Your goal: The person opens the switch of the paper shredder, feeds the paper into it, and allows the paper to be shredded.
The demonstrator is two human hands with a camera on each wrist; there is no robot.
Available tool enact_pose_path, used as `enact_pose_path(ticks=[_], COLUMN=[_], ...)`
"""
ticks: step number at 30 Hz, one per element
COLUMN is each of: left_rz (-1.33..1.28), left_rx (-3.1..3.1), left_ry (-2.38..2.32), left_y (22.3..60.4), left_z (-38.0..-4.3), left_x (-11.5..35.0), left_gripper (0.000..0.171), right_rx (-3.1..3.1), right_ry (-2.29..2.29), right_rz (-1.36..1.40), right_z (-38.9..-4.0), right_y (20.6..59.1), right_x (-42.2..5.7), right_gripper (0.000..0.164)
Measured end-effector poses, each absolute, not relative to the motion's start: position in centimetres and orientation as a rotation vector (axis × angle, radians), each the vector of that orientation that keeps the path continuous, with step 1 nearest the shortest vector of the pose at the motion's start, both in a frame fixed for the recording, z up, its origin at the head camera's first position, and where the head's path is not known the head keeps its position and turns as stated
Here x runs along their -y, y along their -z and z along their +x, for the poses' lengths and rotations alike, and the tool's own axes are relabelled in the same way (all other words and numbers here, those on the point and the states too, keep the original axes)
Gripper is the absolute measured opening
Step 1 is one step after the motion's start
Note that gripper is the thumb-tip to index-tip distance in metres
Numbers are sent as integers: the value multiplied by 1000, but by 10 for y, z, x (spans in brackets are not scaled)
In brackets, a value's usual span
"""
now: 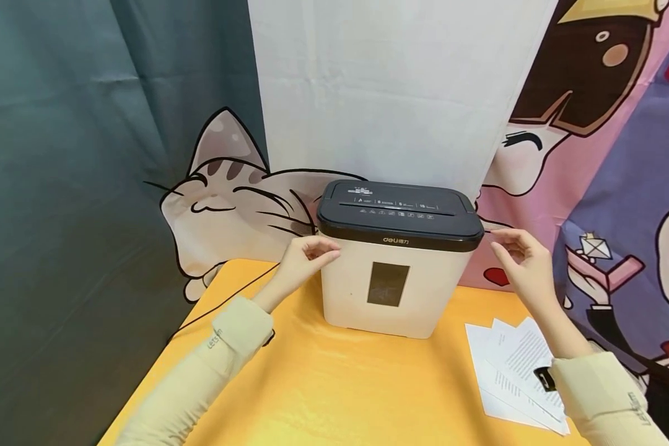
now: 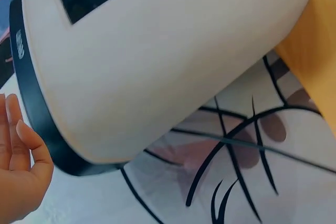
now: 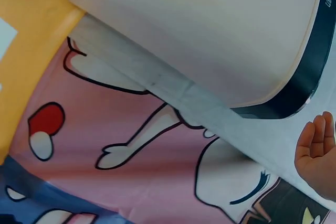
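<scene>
A paper shredder [image 1: 340, 282] with a white body and black top stands upright on the yellow table. At its left front corner is my left hand [image 1: 311, 255], fingers loosely bent and holding nothing; in the left wrist view that hand [image 2: 23, 163] shows beside the black lid edge. On the other side my right hand [image 1: 521, 257] hovers just off the lid's right end, fingers relaxed around bare air. The right wrist view has this hand [image 3: 317, 153] below the lid's corner. A slot runs across the shredder's top, and a dark window sits in its front.
Several printed paper sheets [image 1: 515, 371] lie fanned on the yellow table [image 1: 334, 390] at the right, under the right forearm. A black cord [image 1: 223, 303] runs leftward off the table behind the left arm. Behind everything hangs a cartoon-printed curtain [image 1: 390, 93].
</scene>
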State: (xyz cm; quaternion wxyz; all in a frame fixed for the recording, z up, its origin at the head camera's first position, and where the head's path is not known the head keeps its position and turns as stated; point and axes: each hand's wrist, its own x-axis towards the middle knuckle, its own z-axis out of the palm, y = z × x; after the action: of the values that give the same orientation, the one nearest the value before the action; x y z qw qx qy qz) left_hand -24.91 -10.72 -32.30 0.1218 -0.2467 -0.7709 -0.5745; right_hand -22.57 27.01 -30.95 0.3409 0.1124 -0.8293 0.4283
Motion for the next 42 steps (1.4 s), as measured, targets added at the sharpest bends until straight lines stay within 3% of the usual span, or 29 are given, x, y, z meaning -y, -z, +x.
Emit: enact_pose_path(ticks=[21,31,38,42], left_rz=[-687,-690,-736,-804], left_rx=[2288,2245,2246,2242], left_ry=[1770,1869,1975,2013], left_y=[380,414,412,410], left_z=[-202,-200,-200,-193], left_x=[59,31,11,-3], left_gripper=[14,15,20,22], right_rx=[1976,1727,1422,1387], right_ry=[-1298,-1602,-1851,-1891], right_rz=[-73,-190,-151,-193], right_z=[-187,-175,-167,-163], right_y=[370,406,425,449], right_x=[-334,-353,-359,-374], right_gripper=[17,23,30,26])
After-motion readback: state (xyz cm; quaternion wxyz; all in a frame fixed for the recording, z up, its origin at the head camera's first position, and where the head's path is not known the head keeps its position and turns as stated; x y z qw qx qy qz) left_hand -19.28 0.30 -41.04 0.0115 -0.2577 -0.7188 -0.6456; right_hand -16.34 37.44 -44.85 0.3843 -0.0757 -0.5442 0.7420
